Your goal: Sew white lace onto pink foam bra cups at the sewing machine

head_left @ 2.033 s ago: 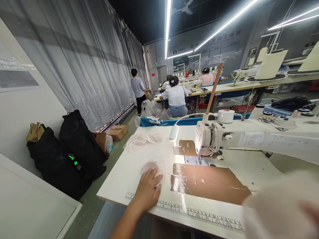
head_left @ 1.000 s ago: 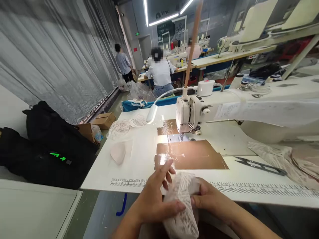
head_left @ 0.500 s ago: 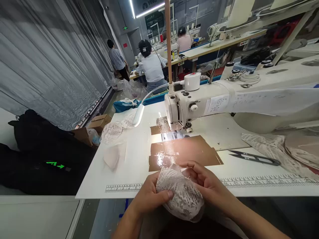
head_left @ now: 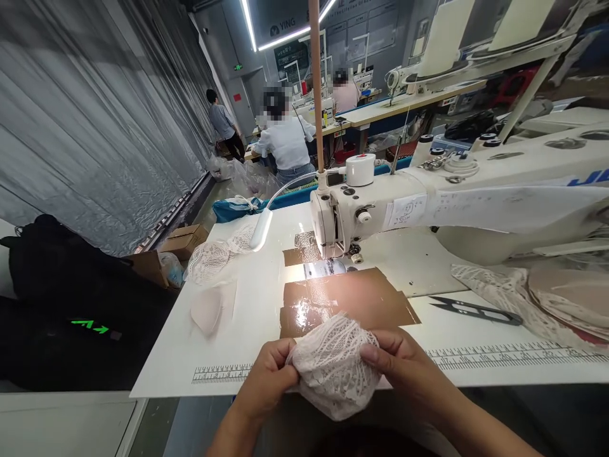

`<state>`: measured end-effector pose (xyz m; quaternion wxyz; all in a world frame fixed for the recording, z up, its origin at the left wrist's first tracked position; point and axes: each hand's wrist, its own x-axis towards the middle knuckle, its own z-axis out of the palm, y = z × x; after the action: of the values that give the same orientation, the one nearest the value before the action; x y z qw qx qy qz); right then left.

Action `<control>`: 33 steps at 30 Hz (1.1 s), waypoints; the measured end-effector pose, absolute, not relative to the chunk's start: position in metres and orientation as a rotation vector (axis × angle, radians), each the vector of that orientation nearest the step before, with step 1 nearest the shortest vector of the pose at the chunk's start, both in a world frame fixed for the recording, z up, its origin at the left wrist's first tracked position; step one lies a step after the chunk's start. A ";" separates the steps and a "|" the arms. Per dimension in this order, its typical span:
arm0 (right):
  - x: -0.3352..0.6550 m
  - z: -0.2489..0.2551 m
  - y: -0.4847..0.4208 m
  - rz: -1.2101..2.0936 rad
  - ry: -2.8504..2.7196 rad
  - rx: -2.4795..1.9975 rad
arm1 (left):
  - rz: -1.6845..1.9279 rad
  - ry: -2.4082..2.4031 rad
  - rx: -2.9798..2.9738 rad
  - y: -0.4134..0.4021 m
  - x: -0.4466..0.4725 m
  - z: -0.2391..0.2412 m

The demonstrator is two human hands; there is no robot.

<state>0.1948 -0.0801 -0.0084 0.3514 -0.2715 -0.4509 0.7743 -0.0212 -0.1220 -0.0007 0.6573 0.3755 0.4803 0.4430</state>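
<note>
Lace cup (head_left: 333,371): bunched, held over near edge of surface (head_left: 228,343), both hands closed on it. Left hand (head_left: 266,381): fingers curled shut on left side of lace. Right hand (head_left: 404,368): fingers pinched shut on right side.

Progress, judged: piece in hand, not yet under needle of sewing machine (head_left: 342,216); stitching apparently all left.

Elsewhere: pale foam pad (head_left: 205,311) near left edge; loose lace pile (head_left: 214,257) toward far left corner; brown tape patches (head_left: 347,298) before needle; thread snips (head_left: 476,309) and more lace (head_left: 504,292) toward right edge.

Change since half a second ago: hands and lace lower, nearer edge, lace more spread between them. Two seconds ago: left hand flat on foam pad.
</note>
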 end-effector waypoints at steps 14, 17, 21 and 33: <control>0.173 -0.002 -0.073 1.686 -1.248 -0.843 | 1.204 0.840 0.429 -0.126 0.042 -0.005; 0.180 -0.006 -0.069 1.749 -0.961 -0.853 | 1.147 0.816 0.528 -0.126 0.032 -0.014; 0.191 0.002 -0.062 1.747 -0.925 -0.822 | 1.104 0.655 0.845 -0.132 -0.004 -0.020; 0.180 0.020 -0.068 1.491 -1.901 -0.744 | 0.836 1.044 1.271 -0.114 -0.015 0.024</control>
<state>0.1797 -0.0684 0.0199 0.3021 -0.2806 -0.7168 0.5624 -0.0154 -0.1143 0.0245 0.6038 0.5492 0.4511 0.3611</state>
